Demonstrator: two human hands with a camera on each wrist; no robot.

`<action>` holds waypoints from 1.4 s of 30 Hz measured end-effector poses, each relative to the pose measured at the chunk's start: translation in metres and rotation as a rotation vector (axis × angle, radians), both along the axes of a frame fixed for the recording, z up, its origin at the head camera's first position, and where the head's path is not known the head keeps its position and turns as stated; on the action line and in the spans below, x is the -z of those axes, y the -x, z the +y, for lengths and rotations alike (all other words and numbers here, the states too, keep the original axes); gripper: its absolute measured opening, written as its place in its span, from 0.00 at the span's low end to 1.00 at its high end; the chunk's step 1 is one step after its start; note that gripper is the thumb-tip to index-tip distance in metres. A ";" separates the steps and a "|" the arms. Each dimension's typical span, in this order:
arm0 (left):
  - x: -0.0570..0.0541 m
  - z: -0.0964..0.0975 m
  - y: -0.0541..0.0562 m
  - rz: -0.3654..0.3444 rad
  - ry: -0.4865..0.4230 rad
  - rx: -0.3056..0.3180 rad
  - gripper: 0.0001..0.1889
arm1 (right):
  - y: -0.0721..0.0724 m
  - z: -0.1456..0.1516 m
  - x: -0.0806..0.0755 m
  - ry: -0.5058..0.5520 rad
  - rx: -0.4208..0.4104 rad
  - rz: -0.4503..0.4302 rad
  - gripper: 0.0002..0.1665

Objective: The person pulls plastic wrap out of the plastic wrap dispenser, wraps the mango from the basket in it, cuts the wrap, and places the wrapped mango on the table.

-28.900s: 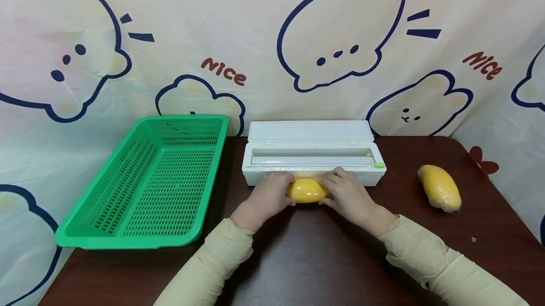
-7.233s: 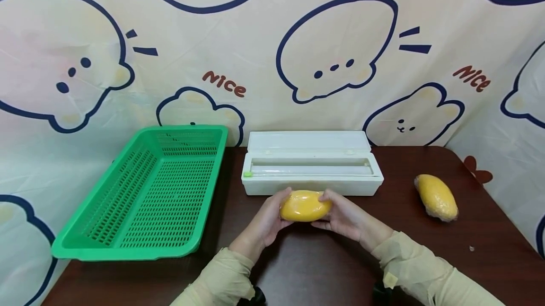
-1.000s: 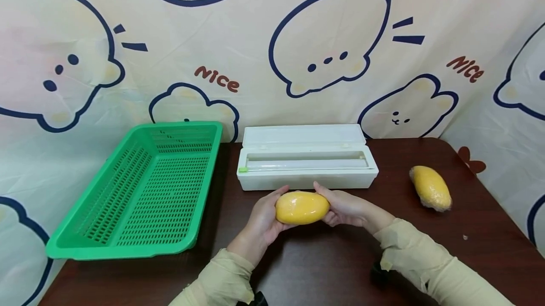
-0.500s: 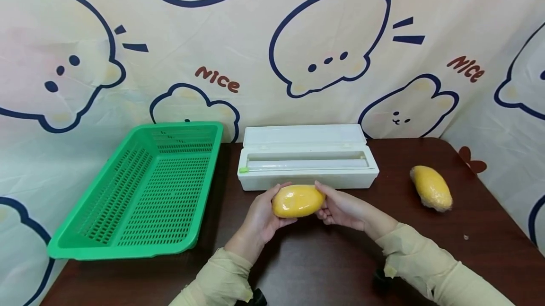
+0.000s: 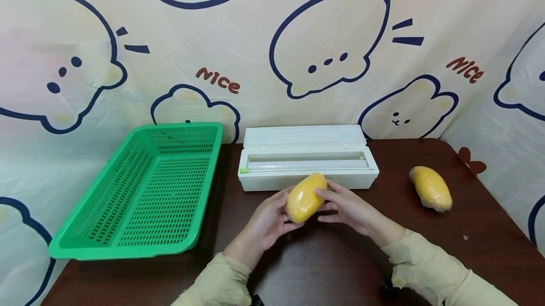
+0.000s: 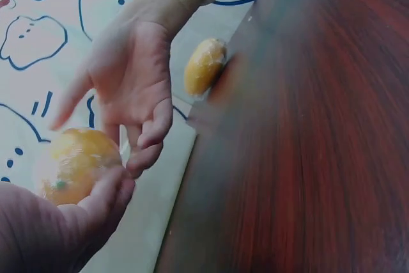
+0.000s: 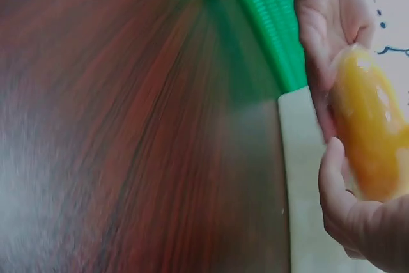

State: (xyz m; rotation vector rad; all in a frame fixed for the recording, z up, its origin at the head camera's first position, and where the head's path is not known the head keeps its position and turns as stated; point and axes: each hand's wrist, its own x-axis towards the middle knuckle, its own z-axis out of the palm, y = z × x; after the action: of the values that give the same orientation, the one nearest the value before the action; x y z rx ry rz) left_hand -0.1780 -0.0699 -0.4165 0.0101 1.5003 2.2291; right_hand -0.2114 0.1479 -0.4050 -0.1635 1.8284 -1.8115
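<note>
A plastic-wrapped yellow mango (image 5: 305,198) stands tilted between both hands, above the table in front of the white cling film dispenser (image 5: 308,158). My left hand (image 5: 267,223) holds its lower left end, fingers curved under it. My right hand (image 5: 351,209) pinches its upper right part between thumb and index finger; the other fingers stand apart from it. In the left wrist view the mango (image 6: 80,165) shows a small green spot and glossy film. The right wrist view has the mango (image 7: 369,123) upright, with the left palm behind it.
A green perforated basket (image 5: 197,230) stands at the left of the dark wooden table (image 5: 323,268). Another wrapped mango (image 5: 431,187) lies at the right, near the table's edge. The dispenser's lid (image 5: 303,136) is raised, and its green slider (image 5: 244,170) sits at the left end.
Over the last second, the mango has turned from lying level to tilted, its right end raised. The right hand's fingers have spread and shifted on it. Earlier, the dispenser's slider was at the right end.
</note>
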 end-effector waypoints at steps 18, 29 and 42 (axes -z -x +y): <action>0.006 -0.020 0.005 -0.029 0.238 0.069 0.26 | -0.004 0.015 0.015 0.000 -0.112 0.024 0.45; 0.001 -0.040 0.002 0.039 0.496 0.178 0.30 | -0.005 0.023 0.028 -0.113 -0.202 -0.008 0.40; 0.002 -0.052 -0.002 0.179 0.698 0.152 0.23 | -0.004 0.035 0.029 -0.216 -0.306 0.109 0.43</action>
State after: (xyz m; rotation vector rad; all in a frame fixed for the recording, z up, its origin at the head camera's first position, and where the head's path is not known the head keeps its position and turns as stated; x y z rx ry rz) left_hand -0.1761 -0.1223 -0.4182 0.1037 2.2148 1.5223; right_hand -0.2079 0.1824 -0.4336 -0.4419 1.9384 -1.4113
